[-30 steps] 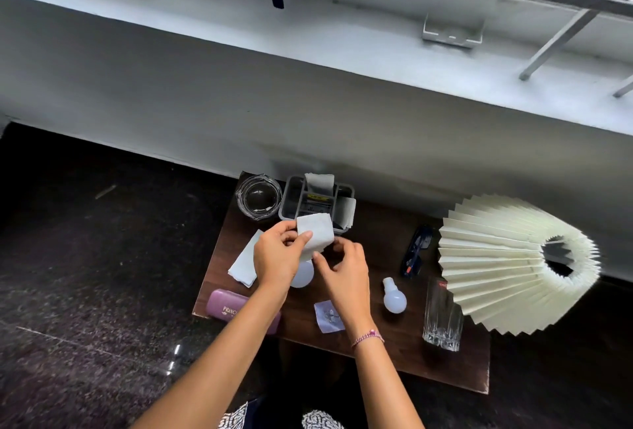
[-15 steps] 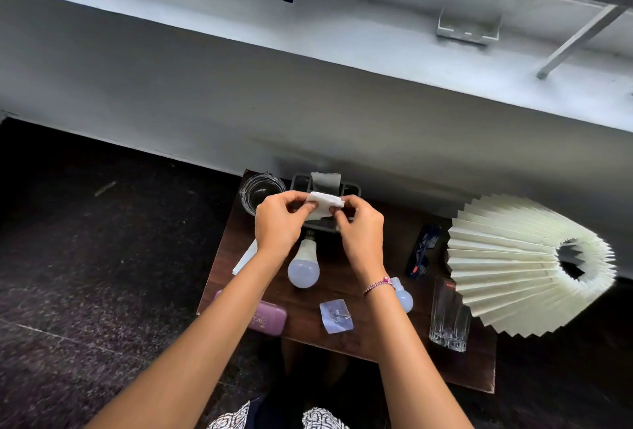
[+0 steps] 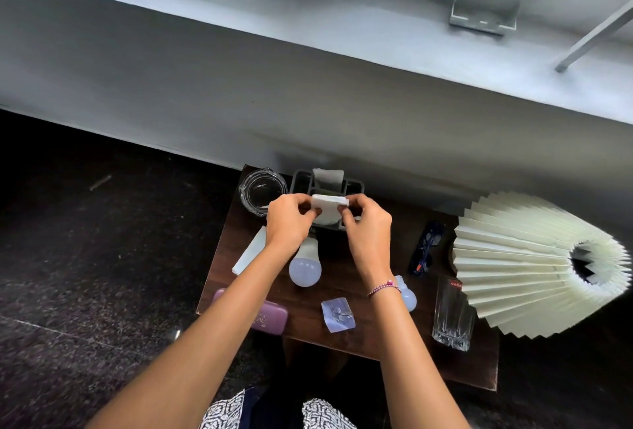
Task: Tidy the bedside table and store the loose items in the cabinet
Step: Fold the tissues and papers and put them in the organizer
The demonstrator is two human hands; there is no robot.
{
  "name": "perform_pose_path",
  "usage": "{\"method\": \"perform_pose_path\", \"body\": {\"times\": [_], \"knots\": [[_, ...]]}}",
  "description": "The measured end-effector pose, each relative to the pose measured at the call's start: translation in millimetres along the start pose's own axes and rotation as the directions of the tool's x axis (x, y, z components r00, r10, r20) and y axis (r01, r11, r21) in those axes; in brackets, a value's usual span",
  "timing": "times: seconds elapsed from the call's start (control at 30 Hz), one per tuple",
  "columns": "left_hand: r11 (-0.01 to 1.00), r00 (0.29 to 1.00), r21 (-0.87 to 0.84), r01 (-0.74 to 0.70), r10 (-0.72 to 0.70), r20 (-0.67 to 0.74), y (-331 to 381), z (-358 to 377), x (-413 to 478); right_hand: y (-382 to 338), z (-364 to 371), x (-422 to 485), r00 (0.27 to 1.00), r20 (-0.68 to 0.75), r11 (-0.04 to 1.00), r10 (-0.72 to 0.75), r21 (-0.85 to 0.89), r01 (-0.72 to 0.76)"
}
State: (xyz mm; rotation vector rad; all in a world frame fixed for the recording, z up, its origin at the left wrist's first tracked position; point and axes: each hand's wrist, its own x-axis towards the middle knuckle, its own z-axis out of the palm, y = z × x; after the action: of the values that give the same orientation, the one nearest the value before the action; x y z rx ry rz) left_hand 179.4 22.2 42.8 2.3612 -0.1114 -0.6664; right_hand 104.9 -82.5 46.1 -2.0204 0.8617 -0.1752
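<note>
Hands, left and right, grip one folded tissue; two bulbs on table.

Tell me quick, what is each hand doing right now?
Left hand: closed, pinching the left end of the folded white tissue.
Right hand: closed, pinching the tissue's right end.
</note>
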Motion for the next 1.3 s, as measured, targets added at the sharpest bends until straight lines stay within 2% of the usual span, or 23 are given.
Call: {"method": "perform_pose_path", "body": {"times": [0.23,0.43,0.83,1.07,1.17,1.3], "knots": [[0.999,0.999,0.045,-0.026,0.025,0.030,5,4,4,0,1,1,1.000,-0.010,1.000,0.003,-0.011,-0.003],[0.985,0.999,0.168,-0.041,0.038,0.023,-3,1,2,7,7,-1,0.999,0.025,0.999,0.030,-0.027,-0.029],[0.988,0.999,0.147,-0.036,0.033,0.022,-12,4,-1,15,15,-11,0.995,0.095,0.996,0.042,-0.086,-0.034],[0.990,0.994,0.142,0.009,0.006,-0.106,-24,-10,-8,13,15,-19,0.992,0.121,0.993,0.030,-0.118,-0.016],[0.994,0.989,0.101,0.047,-0.032,-0.144,-36,-18,-9,5,21,-26,0.998,0.065,0.996,-0.002,-0.093,0.008],[0.994,0.981,0.067,0.091,-0.077,-0.178,-56,-25,-9,-11,36,-42,0.990,-0.009,0.990,-0.139,-0.038,0.138]]}}
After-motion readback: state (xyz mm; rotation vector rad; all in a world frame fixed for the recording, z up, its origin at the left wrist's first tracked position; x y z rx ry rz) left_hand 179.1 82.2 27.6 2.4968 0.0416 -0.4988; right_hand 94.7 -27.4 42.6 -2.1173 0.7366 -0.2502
